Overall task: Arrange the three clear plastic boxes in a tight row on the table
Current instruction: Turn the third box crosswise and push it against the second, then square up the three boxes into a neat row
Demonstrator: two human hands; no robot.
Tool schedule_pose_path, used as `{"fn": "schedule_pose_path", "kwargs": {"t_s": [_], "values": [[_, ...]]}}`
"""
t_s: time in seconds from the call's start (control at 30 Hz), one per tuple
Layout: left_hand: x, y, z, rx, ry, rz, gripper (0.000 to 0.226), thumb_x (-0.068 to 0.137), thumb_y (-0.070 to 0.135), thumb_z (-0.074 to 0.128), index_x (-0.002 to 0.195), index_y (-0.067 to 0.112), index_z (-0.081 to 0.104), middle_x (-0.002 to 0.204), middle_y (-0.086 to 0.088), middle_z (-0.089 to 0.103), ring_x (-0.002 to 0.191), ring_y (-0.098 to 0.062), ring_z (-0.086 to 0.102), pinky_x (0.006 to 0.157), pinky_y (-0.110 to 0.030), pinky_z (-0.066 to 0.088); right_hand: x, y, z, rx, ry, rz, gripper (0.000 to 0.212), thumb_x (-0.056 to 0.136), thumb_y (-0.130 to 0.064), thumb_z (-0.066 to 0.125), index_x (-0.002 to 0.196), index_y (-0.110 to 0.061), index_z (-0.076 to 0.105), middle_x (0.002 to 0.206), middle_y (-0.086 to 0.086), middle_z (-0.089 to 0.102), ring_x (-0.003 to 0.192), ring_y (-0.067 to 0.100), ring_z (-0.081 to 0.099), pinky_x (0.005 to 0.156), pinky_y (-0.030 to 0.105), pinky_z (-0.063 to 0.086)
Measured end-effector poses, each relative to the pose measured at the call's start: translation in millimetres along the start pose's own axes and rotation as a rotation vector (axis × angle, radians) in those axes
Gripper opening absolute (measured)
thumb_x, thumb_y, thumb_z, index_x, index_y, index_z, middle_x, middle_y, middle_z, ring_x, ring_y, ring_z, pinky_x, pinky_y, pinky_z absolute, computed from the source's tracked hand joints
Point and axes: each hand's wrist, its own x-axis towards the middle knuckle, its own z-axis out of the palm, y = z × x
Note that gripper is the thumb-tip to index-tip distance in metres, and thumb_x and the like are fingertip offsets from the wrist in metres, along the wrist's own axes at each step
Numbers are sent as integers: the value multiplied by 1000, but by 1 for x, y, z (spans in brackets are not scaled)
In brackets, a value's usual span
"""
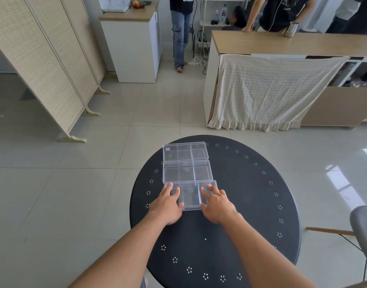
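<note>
Both hands sit flat on the nearest box (191, 196), left hand (168, 202) and right hand (216, 202) at its ends, fingers spread, gripping nothing. The other 2 boxes (186, 163) lie straight beyond it, long sides touching.

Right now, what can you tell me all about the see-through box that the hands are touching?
The nearest box is clear plastic, a flat rectangle split into three compartments. It lies flat on the round black table, its far edge against the middle box. The left hand and right hand rest on its two ends, fingers spread over it.
</note>
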Motion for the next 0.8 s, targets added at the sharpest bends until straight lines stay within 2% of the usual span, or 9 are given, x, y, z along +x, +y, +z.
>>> {"fn": "schedule_pose_path", "kwargs": {"t_s": [0.2, 0.3, 0.37, 0.43, 0.5, 0.6, 0.67, 0.73, 0.8], "values": [[9, -5, -3, -45, 26, 6, 71, 111, 53, 43, 174, 33, 19, 184, 7, -3, 169, -25, 17, 123, -52, 44, 7, 1, -5, 15, 1, -7, 63, 108, -44, 46, 167, -32, 27, 177, -4, 14, 152, 29, 27, 110, 51, 52], [18, -11, -11, -161, 76, 31, 66, 108, 53, 46, 169, 30, 37, 180, 6, 23, 162, -22, 34, 122, -46, 43, 10, 5, -15, 88, -14, -28, 56, 107, -45, 48, 160, -27, 42, 174, -2, 23, 152, 32, 31, 116, 52, 46], [26, -21, -17, -336, 264, 55, 54, 110, 46, 48, 160, 27, 53, 165, 3, 51, 151, -21, 50, 119, -44, 47, 14, 9, -24, 192, 33, -41, 54, 108, -43, 50, 157, -22, 50, 168, 4, 37, 150, 34, 38, 119, 47, 42], [37, -33, -21, -549, 489, 29, 45, 111, 37, 51, 153, 24, 61, 151, 2, 64, 142, -20, 59, 116, -40, 48, 21, 16, -32, 355, 186, -16, 52, 107, -43, 54, 152, -18, 57, 154, 9, 51, 144, 32, 48, 116, 42, 43], [48, -42, -25, -815, 569, -52, 45, 112, 36, 51, 155, 23, 58, 155, 5, 62, 144, -15, 57, 116, -30, 41, 33, 23, -38, 561, 343, 60, 50, 105, -48, 57, 147, -19, 59, 146, 5, 57, 137, 27, 57, 112, 40, 47], [64, -51, -24, -1120, 474, -139, 55, 115, 41, 45, 167, 25, 42, 171, 9, 45, 156, -10, 41, 123, -27, 28, 50, 32, -42, 867, 361, 130, 61, 104, -57, 57, 154, -25, 49, 156, -8, 53, 143, 13, 52, 112, 36, 46], [78, -58, -16, -1230, 416, -123, 63, 111, 51, 44, 170, 31, 34, 175, 14, 36, 159, -6, 34, 132, -37, 24, 64, 35, -39, 980, 321, 107, 67, 103, -62, 57, 161, -33, 39, 163, -17, 45, 152, 5, 40, 114, 33, 42], [91, -63, -6, -1298, 364, -101, 75, 101, 65, 45, 170, 39, 31, 175, 21, 33, 159, 0, 32, 135, -46, 24, 79, 37, -32, 1056, 272, 80, 71, 103, -64, 56, 164, -40, 31, 168, -23, 37, 156, 1, 32, 122, 39, 40], [103, -63, -1, -1344, 317, -71, 80, 97, 68, 47, 170, 41, 28, 175, 24, 31, 159, 3, 30, 135, -47, 24, 95, 36, -26, 1104, 242, 68, 71, 105, -60, 55, 167, -42, 26, 171, -26, 31, 157, 0, 29, 128, 41, 32]]}}
